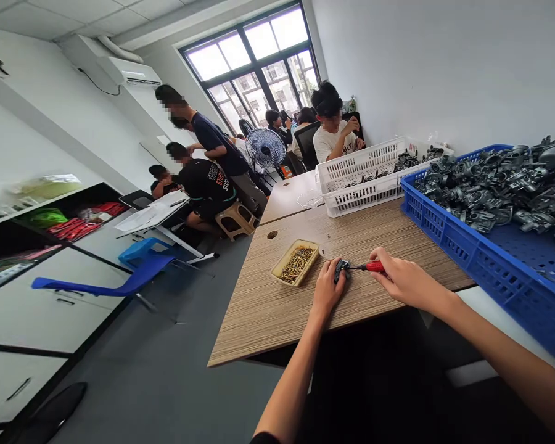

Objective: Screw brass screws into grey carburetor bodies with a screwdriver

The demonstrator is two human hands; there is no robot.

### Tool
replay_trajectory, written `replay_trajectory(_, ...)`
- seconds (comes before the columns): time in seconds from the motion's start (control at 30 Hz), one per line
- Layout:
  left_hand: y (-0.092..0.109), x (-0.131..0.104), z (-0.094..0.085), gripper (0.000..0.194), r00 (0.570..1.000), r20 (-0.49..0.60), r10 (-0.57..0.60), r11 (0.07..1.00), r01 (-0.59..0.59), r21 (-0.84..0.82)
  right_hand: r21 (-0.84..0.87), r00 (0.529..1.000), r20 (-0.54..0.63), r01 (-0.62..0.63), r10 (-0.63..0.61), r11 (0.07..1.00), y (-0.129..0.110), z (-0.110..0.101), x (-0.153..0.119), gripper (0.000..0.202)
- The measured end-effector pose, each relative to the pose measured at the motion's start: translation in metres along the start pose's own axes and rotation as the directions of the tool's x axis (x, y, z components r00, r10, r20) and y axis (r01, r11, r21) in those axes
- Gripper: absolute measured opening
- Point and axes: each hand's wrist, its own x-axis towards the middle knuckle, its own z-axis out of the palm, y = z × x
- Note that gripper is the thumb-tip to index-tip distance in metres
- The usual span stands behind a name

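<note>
My left hand (327,288) is closed around a small dark metal part (341,270) and holds it low over the wood-grain table (259,308). From the right, my right hand (402,277) grips the red handle of a screwdriver (374,266). The screwdriver's shaft points left, and its tip meets the metal part; the exact contact point is too small to make out. Just left of my left hand stands a shallow cream tray (276,271) filled with small brass-coloured screws (297,264). A tiny dark piece lies by the tray's right corner.
A blue crate (444,231) heaped with grey metal parts (494,185) stands at the right. Behind it, a white basket (351,200) holds several dark parts. A person (330,132) sits across the table. A fan (266,148) and a blue chair (115,283) stand farther off.
</note>
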Motion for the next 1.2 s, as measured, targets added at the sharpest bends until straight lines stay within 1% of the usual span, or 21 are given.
replay_trajectory(0.07,-0.0002,-0.0001,0.0003,0.039,1.000,0.002,-0.002,1.000,0.002,0.002,-0.010,1.000,0.008,-0.002,0.002,1.000,-0.0018,-0.0002,-0.0005,0.012)
replay_trajectory(0.17,-0.0008,0.0000,0.0007,0.039,1.000,0.000,-0.002,1.000,0.002,0.003,-0.098,0.997,0.026,-0.073,0.076,0.992,-0.0052,0.0000,0.0000,0.015)
replay_trajectory(0.23,-0.0012,0.0002,0.0008,0.039,1.000,-0.001,0.000,1.000,0.000,0.001,-0.124,0.993,0.028,-0.109,0.113,0.986,-0.0056,0.0003,0.0004,0.018)
replay_trajectory(0.3,-0.0014,0.0005,0.0009,0.039,1.000,-0.004,0.003,1.000,-0.003,-0.002,-0.082,0.996,0.014,-0.090,0.091,0.993,-0.0042,0.0007,0.0003,0.016)
replay_trajectory(0.37,-0.0014,0.0007,0.0009,0.038,1.000,-0.008,0.007,1.000,-0.007,-0.006,-0.018,0.999,-0.003,-0.040,0.040,0.999,-0.0029,0.0013,-0.0002,0.012)
replay_trajectory(0.43,-0.0012,0.0008,0.0008,0.039,1.000,-0.013,0.013,1.000,-0.013,-0.009,-0.004,1.000,-0.003,-0.016,0.016,1.000,-0.0032,0.0019,-0.0006,0.011)
replay_trajectory(0.5,-0.0008,0.0008,0.0006,0.039,1.000,-0.015,0.017,1.000,-0.017,-0.011,-0.057,0.999,0.010,-0.040,0.041,0.998,-0.0055,0.0025,-0.0005,0.009)
replay_trajectory(0.57,-0.0004,0.0007,0.0004,0.039,1.000,-0.016,0.014,1.000,-0.015,-0.015,-0.131,0.996,0.017,-0.083,0.086,0.988,-0.0080,0.0029,0.0000,0.015)
replay_trajectory(0.63,-0.0002,0.0007,0.0003,0.039,1.000,-0.014,0.010,1.000,-0.010,-0.019,-0.167,0.993,0.016,-0.112,0.116,0.980,-0.0091,0.0030,0.0002,0.018)
replay_trajectory(0.7,-0.0003,0.0008,0.0004,0.039,1.000,-0.013,0.007,1.000,-0.007,-0.024,-0.129,0.995,0.007,-0.096,0.098,0.987,-0.0083,0.0030,-0.0004,0.016)
replay_trajectory(0.77,-0.0008,0.0009,0.0007,0.039,1.000,-0.012,0.005,1.000,-0.005,-0.030,-0.058,0.999,-0.005,-0.049,0.049,0.997,-0.0068,0.0029,-0.0013,0.013)
replay_trajectory(0.83,-0.0016,0.0010,0.0011,0.039,1.000,-0.008,0.003,1.000,-0.003,-0.030,-0.026,1.000,-0.005,-0.022,0.022,0.999,-0.0060,0.0030,-0.0015,0.013)
replay_trajectory(0.93,-0.0026,0.0009,0.0017,0.039,1.000,-0.002,0.000,1.000,0.000,-0.024,-0.100,0.997,0.007,-0.078,0.079,0.992,-0.0067,0.0032,-0.0002,0.011)
replay_trajectory(1.03,-0.0029,0.0008,0.0019,0.039,1.000,-0.005,0.001,1.000,-0.001,-0.019,-0.178,0.990,0.004,-0.141,0.144,0.974,-0.0071,0.0028,0.0009,0.017)
replay_trajectory(1.1,-0.0028,0.0007,0.0019,0.039,1.000,-0.007,0.003,1.000,-0.003,-0.015,-0.150,0.992,0.002,-0.123,0.125,0.981,-0.0066,0.0023,0.0004,0.015)
replay_trajectory(1.2,-0.0025,0.0005,0.0014,0.039,1.000,-0.009,0.004,1.000,-0.005,-0.014,-0.079,0.999,-0.003,-0.048,0.048,0.996,-0.0068,0.0023,-0.0013,0.009)
